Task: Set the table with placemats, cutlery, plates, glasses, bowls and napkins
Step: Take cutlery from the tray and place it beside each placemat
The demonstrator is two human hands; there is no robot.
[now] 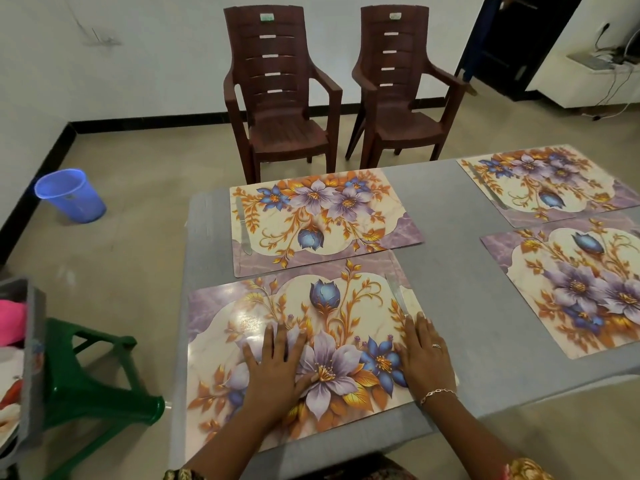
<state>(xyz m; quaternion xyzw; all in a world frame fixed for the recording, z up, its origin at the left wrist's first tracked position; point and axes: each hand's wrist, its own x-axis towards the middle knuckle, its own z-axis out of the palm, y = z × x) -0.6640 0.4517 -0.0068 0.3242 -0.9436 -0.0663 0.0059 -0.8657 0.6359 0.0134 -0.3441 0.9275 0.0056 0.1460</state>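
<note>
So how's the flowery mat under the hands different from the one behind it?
The near floral placemat has the left hand and right hand flat on it; the far floral placemat has none. The near one's big flowers lie nearest the person, the far one's nearest the brown chairs. Same print.

Bare table (446, 258) strip between 4 mats (325, 216) lies open; 2 chairs (280, 98) stand beyond the far edge; stool (90, 386) left.

Four floral placemats lie flat in pairs on the counter (450, 289): near-left mat (242, 317), far-left mat (346, 233), far-right mat (571, 192), near-right mat (540, 271). A knife (241, 225) lies along the far-left mat's left edge.
</note>
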